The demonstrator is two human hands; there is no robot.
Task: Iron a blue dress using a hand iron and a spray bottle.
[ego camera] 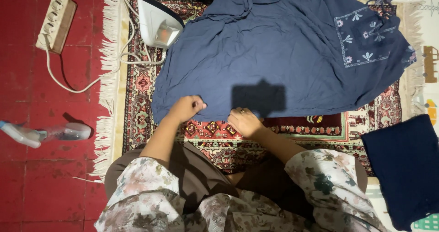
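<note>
A large blue garment (274,53) with a pale embroidered flower square at its right lies spread over a patterned red rug (137,90). My left hand (185,107) pinches the garment's near hem at the left. My right hand (244,121), with a ring on one finger, grips the same hem a little to the right. Both hands sit at the cloth's near edge, close together. A dark rectangular shadow falls on the cloth just beyond my right hand.
A white electric iron (157,21) stands on the rug's far left, its cord running to a power strip (56,22) on the red tiled floor. A clear spray bottle (45,133) lies on the tiles. Folded dark blue cloth (404,168) rests at right.
</note>
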